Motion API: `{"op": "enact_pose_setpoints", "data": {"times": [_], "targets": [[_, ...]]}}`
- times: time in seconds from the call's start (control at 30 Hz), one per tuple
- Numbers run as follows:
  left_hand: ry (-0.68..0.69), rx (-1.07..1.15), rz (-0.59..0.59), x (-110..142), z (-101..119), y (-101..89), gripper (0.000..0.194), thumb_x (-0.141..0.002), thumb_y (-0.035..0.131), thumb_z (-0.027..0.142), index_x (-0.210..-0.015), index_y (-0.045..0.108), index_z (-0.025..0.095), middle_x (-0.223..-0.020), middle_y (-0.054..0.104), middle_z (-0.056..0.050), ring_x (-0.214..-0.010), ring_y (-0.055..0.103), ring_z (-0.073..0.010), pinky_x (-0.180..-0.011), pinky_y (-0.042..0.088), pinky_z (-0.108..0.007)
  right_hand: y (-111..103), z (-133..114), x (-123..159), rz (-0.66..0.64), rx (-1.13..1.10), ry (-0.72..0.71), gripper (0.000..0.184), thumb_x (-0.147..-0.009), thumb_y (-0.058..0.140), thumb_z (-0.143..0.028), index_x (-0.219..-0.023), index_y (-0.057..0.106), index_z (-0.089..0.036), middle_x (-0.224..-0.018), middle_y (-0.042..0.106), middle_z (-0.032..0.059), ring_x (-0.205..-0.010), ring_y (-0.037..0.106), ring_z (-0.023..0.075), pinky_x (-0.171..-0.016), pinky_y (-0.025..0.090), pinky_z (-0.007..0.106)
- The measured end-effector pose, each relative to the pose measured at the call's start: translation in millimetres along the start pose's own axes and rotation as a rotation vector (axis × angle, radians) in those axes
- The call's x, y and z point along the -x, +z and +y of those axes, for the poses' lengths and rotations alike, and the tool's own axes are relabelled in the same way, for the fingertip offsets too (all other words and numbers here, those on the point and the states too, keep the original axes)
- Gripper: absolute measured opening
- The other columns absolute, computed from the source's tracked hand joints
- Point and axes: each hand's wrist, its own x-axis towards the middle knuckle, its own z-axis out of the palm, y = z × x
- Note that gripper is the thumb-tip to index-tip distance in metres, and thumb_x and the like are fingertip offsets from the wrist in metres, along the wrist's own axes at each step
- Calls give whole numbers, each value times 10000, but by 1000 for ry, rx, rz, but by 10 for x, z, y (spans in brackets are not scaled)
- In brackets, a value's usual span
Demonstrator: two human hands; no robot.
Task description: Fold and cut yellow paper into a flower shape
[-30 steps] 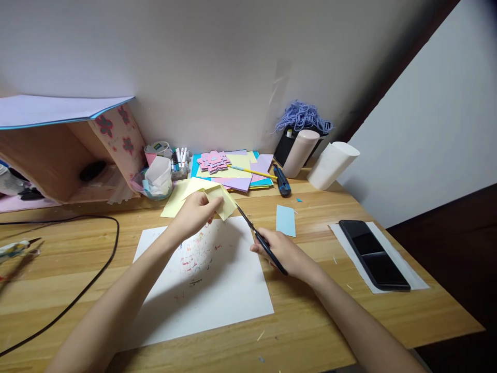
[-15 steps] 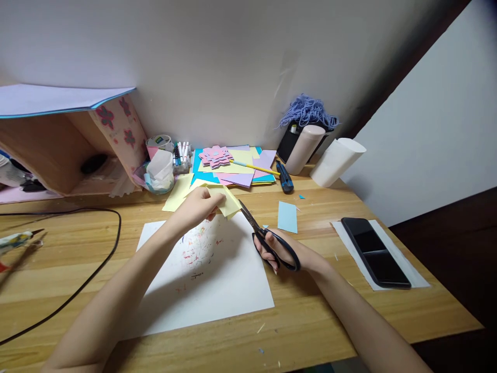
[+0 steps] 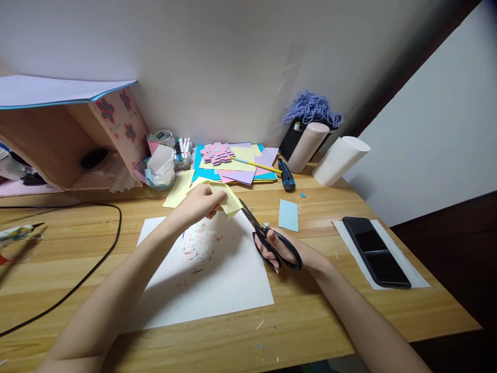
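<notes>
My left hand (image 3: 200, 203) pinches a folded pale yellow paper (image 3: 229, 202) above the far edge of a white sheet (image 3: 217, 280) marked with coloured scribbles. My right hand (image 3: 289, 251) has its fingers through the black handles of a pair of scissors (image 3: 267, 235). The blades point up and left, their tips at the yellow paper's right edge. A second yellow sheet (image 3: 177, 189) lies flat just behind my left hand.
A stack of coloured papers (image 3: 236, 166) with a pink paper flower (image 3: 216, 152) and a yellow pencil lies by the wall. Nearby are a blue paper piece (image 3: 288, 214), a utility knife (image 3: 288, 178), a phone (image 3: 376, 252), white rolls (image 3: 339, 160), a tape cup (image 3: 159, 171) and a black cable (image 3: 77, 280).
My right hand turned the scissors so the handles face up, and the blades reached the yellow paper's edge. The left hand kept its hold on the paper.
</notes>
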Motion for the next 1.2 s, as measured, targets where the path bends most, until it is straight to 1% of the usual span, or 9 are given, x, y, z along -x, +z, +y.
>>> {"op": "enact_pose_setpoints", "data": {"times": [0.23, 0.4, 0.6, 0.8, 1.03, 1.2], "targets": [[4, 20, -18, 3, -8, -13, 280, -668, 440, 231, -419, 326, 170, -391, 339, 38, -365, 323, -51, -415, 227, -215, 7, 45, -15, 25, 19, 28, 608, -700, 288, -752, -751, 442, -167, -519, 347, -71, -361, 371, 48, -347, 384, 176], [9, 38, -28, -4, -9, -16, 278, -672, 434, 226, -426, 316, 170, -398, 337, 41, -375, 337, -51, -418, 236, -208, 5, 92, -35, 35, 13, 28, 603, -693, 292, -759, -745, 422, -172, -503, 326, -80, -345, 341, 42, -321, 384, 174], [-15, -13, -14, -8, -15, -24, 300, -685, 434, 237, -421, 308, 169, -369, 359, 31, -369, 331, -54, -416, 231, -209, 15, 53, -40, 48, 11, 53, 604, -669, 324, -770, -732, 400, -174, -496, 330, -83, -337, 331, 36, -302, 364, 164], [-23, -25, -7, -22, -40, -37, 322, -695, 444, 247, -415, 303, 171, -367, 349, 30, -372, 347, -58, -433, 260, -214, 27, 6, -39, 59, -1, 68, 579, -667, 368, -756, -719, 391, -180, -491, 332, -86, -328, 325, 32, -293, 359, 161], [-16, 4, -12, -28, -37, -41, 322, -689, 453, 228, -421, 284, 175, -381, 315, 41, -370, 349, -56, -437, 267, -213, 26, 28, -31, 78, -10, 70, 569, -673, 385, -743, -721, 401, -177, -494, 337, -87, -315, 333, 27, -280, 329, 149], [-27, -5, -12, -24, -24, -40, 317, -686, 450, 221, -412, 298, 173, -373, 334, 35, -367, 350, -55, -429, 261, -213, 22, 76, -38, 78, -8, 84, 576, -671, 383, -746, -733, 420, -174, -494, 353, -82, -312, 349, 34, -273, 320, 152]]}}
